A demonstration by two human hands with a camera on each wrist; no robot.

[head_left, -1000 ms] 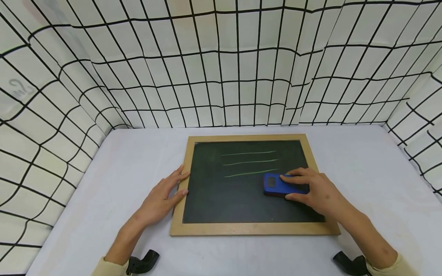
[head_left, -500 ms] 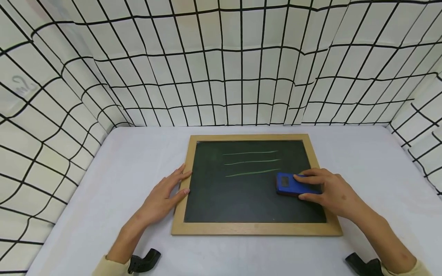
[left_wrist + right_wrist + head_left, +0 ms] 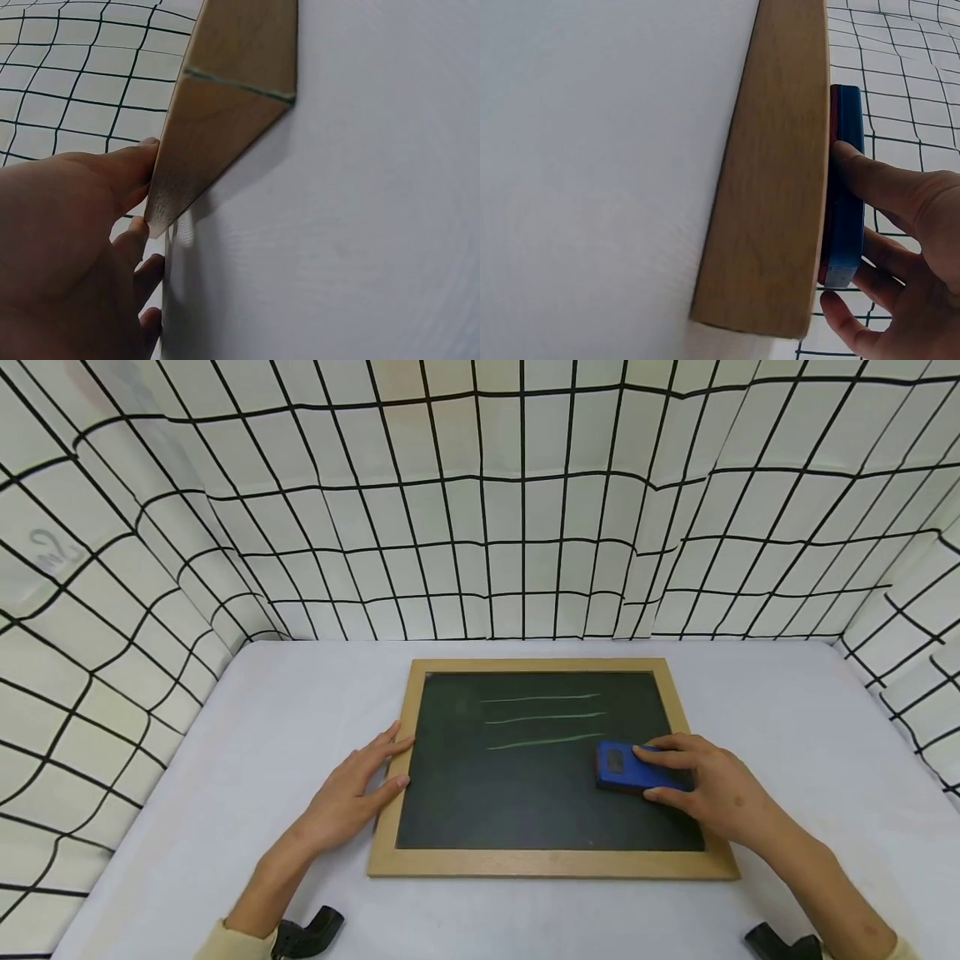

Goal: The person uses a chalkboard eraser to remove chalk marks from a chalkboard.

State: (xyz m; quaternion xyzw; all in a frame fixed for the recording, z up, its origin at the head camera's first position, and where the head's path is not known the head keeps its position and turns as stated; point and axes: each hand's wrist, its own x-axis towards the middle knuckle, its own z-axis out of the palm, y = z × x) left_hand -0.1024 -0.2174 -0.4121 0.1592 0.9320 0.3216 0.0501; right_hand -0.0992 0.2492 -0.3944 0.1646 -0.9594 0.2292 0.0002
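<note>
A small chalkboard (image 3: 495, 806) with a light wooden frame lies on the white-covered table. Three thin, pale-green chalk lines (image 3: 543, 718) run across its upper middle. My right hand (image 3: 723, 785) grips a blue board eraser (image 3: 622, 768) between thumb and fingers, over the board's right part just below the lines' right ends. In the right wrist view, the eraser (image 3: 847, 195) shows its dark red underside toward the board. My left hand (image 3: 348, 797) rests on the frame's left side, fingers fairly straight. In the left wrist view, its thumb and a finger touch the wooden frame (image 3: 217, 112).
White walls behind a black wire grid (image 3: 487, 539) stand at the back and both sides. The white tablecloth (image 3: 300, 693) surrounds the board. Black wrist mounts (image 3: 307, 935) sit at both sleeves, near the table's front.
My right hand has slid the eraser a little to the right across the board, then stayed about there. The left hand has stayed on the frame. The chalk lines look the same.
</note>
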